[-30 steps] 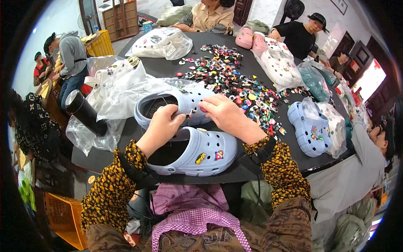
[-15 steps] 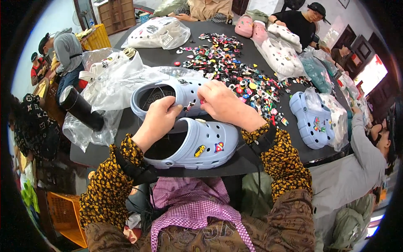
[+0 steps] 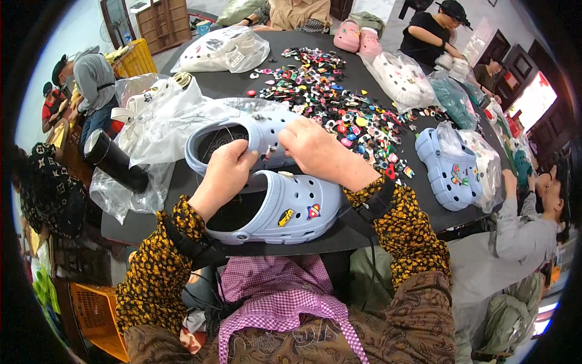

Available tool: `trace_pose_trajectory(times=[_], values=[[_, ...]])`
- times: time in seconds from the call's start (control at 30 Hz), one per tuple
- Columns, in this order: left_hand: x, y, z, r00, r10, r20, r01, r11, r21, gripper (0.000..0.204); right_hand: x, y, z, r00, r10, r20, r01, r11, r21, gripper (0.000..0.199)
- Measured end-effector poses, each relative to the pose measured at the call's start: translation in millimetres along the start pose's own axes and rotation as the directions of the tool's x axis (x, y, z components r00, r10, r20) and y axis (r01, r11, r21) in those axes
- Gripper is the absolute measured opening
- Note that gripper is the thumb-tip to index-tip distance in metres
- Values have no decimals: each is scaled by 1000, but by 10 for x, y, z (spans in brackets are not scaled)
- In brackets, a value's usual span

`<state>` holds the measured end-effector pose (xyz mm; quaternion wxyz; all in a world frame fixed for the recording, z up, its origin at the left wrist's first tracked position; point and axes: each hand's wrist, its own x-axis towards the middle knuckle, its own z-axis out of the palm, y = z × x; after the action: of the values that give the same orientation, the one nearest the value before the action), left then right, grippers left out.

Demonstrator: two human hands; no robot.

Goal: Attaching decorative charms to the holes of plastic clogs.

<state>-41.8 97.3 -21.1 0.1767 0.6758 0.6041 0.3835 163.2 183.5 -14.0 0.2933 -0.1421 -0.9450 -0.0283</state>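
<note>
Two light-blue clogs lie side by side at the table's near edge. My left hand (image 3: pixel 225 173) grips the far clog (image 3: pixel 197 142) at its foot opening, thumb on top. Beside that thumb a small charm (image 3: pixel 271 151) shows on the clog's upper. My right hand (image 3: pixel 324 151) is closed, fingertips pinched against the same upper; whatever is in them is hidden. In front, the near clog (image 3: pixel 321 206) carries a yellow car-shaped charm (image 3: pixel 286 217) and a red and blue charm (image 3: pixel 313 211). A heap of small colourful charms (image 3: pixel 357 118) spreads beyond my right hand.
Another decorated blue clog (image 3: pixel 445 170) stands to the right. Bagged white clogs (image 3: pixel 224 48) and pink clogs (image 3: pixel 347 36) sit farther back. On the left are a black tumbler (image 3: pixel 115 161) and clear plastic bags (image 3: pixel 163 115). Other people work around the table (image 3: pixel 376 233).
My right fingertips have come slightly closer to my left thumb. The pink bit that showed at them is now hidden. Across the table, a person in black has bent over white shoes.
</note>
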Motion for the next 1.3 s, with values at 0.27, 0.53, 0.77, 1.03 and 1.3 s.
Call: trace_pose_trajectory(times=[0.27,0.53,0.77,1.03,1.3], values=[[25,-143,53,1000,11,-26,-13,997,-70,24,-74,153,-253,980,187,-66,-177,974,140,19],[-30,86,-36,998,-65,24,66,997,-30,35,-324,217,-261,878,471,-84,-419,841,343,17],[-39,-33,8,998,-64,29,67,991,-119,40,-150,161,-278,876,475,-81,-405,817,412,13],[-78,66,-41,1000,-2,23,3,998,-70,37,183,85,-165,928,372,-11,-327,828,455,10],[-90,34,-35,999,38,7,-38,999,-35,36,221,153,-38,920,392,-20,-359,861,360,15]])
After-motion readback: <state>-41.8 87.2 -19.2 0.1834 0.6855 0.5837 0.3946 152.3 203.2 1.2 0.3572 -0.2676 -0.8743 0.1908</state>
